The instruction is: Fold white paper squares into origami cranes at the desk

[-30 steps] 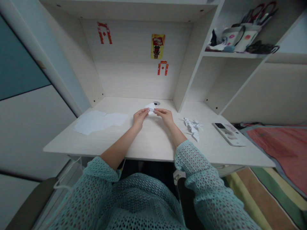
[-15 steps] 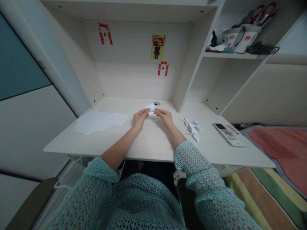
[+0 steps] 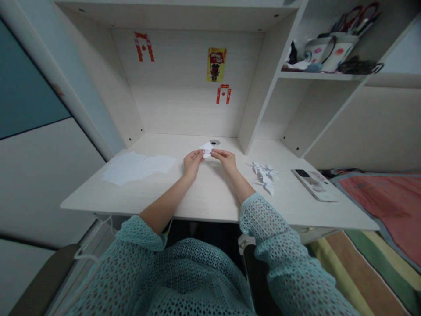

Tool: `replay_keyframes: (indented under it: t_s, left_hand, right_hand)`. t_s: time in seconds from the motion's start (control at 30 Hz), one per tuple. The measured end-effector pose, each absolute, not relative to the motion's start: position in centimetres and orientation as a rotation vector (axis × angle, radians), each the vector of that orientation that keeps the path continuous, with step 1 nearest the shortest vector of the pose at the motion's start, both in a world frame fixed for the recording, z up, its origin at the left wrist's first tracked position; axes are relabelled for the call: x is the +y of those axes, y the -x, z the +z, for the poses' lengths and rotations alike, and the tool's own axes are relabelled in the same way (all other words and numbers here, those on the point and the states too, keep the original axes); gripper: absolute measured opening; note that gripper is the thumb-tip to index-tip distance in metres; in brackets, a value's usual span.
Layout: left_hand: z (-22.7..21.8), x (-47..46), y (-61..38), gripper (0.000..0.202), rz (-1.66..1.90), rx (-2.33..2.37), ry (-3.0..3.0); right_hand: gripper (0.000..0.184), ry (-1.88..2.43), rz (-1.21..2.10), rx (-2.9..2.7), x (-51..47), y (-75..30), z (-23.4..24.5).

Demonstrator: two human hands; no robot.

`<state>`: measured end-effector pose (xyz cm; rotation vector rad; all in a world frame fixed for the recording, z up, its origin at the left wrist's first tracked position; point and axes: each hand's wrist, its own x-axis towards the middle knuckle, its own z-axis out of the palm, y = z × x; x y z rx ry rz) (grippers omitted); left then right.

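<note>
Between my two hands is a small piece of folded white paper (image 3: 207, 147), held up over the back middle of the desk. My left hand (image 3: 193, 161) pinches its left side with thumb and fingers. On the right side, my right hand (image 3: 226, 159) grips the paper the same way, fingertips close to those of the left. The exact folds are too small to make out. To the right lies a small heap of folded white paper shapes (image 3: 264, 175). Flat sheets of white paper (image 3: 131, 168) are spread, overlapping, at the left.
A phone (image 3: 314, 185) lies on the right of the white desk (image 3: 204, 204). Behind the hands is a round cable hole (image 3: 215, 142). Cups (image 3: 340, 52) with scissors and pens stand on the upper right shelf. An upright divider (image 3: 263, 87) rises behind the heap.
Hardly anything differs. Both hands keep their hold on the folded paper, with only a very slight shift of the left hand and the right fingertips.
</note>
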<state>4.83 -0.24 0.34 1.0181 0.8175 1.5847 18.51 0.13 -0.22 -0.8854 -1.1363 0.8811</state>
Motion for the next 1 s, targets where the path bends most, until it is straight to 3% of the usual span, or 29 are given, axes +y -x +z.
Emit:
replay_keyframes:
  t_s: [0.6, 1.0]
  left_hand:
    - [-0.1, -0.32, -5.17, 0.025, 1.662, 0.821, -1.117]
    - [0.01, -0.43, -5.14, 0.04, 1.672, 0.703, -1.109]
  right_hand:
    - [0.029, 0.864, 0.872, -1.158, -0.27, -18.31, 0.04]
    - [0.032, 0.886, 0.881, -1.135, -0.18, -18.48, -0.08]
